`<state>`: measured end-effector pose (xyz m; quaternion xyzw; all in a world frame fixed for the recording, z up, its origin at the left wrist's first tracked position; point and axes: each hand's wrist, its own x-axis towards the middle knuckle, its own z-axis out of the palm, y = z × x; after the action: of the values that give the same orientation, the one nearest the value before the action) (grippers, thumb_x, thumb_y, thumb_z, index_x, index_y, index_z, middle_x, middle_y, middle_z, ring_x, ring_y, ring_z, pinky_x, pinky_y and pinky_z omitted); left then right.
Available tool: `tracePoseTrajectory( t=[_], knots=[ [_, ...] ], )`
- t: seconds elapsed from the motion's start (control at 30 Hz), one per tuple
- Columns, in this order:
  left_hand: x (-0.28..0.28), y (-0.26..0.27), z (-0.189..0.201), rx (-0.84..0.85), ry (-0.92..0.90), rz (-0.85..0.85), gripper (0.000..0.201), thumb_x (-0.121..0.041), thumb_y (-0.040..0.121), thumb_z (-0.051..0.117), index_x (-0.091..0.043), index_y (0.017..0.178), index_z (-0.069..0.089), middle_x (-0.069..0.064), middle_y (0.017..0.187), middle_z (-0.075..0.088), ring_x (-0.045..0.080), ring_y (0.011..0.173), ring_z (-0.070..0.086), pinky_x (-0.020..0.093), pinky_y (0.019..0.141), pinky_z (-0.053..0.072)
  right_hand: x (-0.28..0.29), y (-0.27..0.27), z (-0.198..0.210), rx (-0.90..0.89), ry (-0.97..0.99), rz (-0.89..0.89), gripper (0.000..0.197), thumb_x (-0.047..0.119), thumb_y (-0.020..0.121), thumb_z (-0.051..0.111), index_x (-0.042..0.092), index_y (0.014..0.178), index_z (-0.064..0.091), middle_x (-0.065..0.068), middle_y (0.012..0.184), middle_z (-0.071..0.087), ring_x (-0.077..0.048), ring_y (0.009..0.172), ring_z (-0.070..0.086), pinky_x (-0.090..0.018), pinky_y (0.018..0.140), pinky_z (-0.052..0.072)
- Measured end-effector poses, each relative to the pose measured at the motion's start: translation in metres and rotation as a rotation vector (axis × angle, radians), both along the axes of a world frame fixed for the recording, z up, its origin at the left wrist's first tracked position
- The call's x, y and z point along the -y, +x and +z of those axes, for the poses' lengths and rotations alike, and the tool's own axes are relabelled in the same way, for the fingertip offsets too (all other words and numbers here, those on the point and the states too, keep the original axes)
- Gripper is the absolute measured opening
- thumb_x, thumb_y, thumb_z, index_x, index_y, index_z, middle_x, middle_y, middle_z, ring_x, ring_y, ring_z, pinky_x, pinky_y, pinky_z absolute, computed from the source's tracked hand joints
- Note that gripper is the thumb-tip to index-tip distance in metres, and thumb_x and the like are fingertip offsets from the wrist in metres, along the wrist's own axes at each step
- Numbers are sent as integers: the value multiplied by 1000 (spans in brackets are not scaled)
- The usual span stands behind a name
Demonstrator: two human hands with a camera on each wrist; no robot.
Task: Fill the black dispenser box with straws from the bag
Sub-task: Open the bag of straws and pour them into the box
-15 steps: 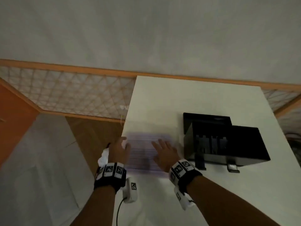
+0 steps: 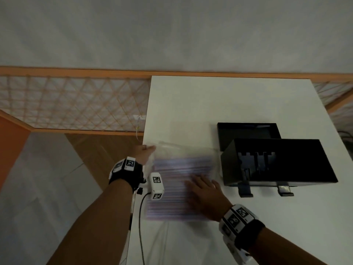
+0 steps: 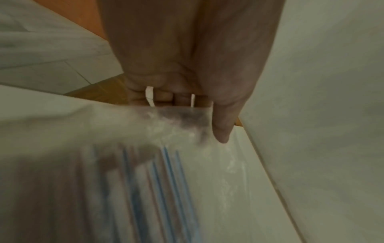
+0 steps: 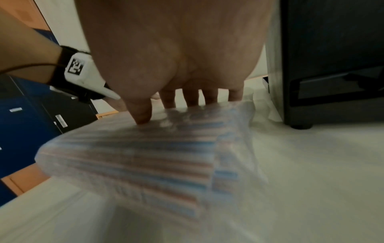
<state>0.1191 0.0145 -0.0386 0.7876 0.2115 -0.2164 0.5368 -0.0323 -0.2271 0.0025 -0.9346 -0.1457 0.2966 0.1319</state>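
A clear plastic bag of striped straws lies flat on the white table, left of the black dispenser box. The box's lid stands open behind it. My left hand grips the bag's far left corner at the table edge; in the left wrist view the fingers curl under the plastic and the thumb lies on top. My right hand rests flat on the bag's right part, its fingers straight on the straws. The box stands just to its right.
The table's left edge drops to a wood and tile floor. A wooden rail with rope netting runs behind. A black cable hangs from my left wrist camera over the table's near left edge.
My left hand has moved from the bag's left side to its far corner and taken hold of the plastic there. The right hand stays flat on the bag.
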Motion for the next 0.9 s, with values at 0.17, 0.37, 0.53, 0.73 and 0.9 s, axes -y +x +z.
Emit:
tracePoseTrajectory(
  t=[0.17, 0.37, 0.53, 0.73, 0.9],
  knots=[
    [6, -42, 51, 204, -138, -101, 14, -22, 91, 58, -22, 79, 66, -3, 79, 69, 17, 79, 62, 31, 72, 45, 1, 20, 30, 189, 185, -126, 68, 65, 83, 23, 26, 138, 39, -2, 145, 41, -23, 131, 40, -43, 108, 31],
    [18, -91, 101, 303, -260, -172, 15, -6, 89, 55, -15, 85, 66, -11, 72, 75, 0, 71, 69, 11, 63, 50, -43, 76, 87, 240, 351, -76, 43, 43, 95, 40, 22, 132, 46, -5, 131, 56, -23, 119, 51, -42, 102, 37],
    [16, -120, 126, 385, -295, -132, 18, -7, 87, 58, -19, 90, 70, -9, 82, 76, 4, 80, 70, 15, 73, 53, -48, 60, 104, 148, 559, -138, 22, 24, 93, 52, 8, 86, 66, -11, 80, 72, -27, 75, 65, -38, 73, 51],
    [30, -148, 155, 552, -281, -68, 14, -19, 83, 60, -13, 87, 72, -8, 83, 75, 4, 85, 68, 13, 77, 51, -40, 22, 126, 305, 695, -107, 30, 33, 91, 51, 7, 85, 66, -10, 75, 69, -25, 68, 62, -39, 67, 49],
    [45, -157, 173, 616, -219, -75, 19, -7, 88, 59, -21, 82, 71, -14, 73, 73, -2, 74, 65, 11, 69, 50, -31, 10, 138, 361, 764, -173, 19, 28, 89, 59, 10, 88, 66, -5, 68, 66, -23, 61, 58, -40, 63, 50]
  ],
)
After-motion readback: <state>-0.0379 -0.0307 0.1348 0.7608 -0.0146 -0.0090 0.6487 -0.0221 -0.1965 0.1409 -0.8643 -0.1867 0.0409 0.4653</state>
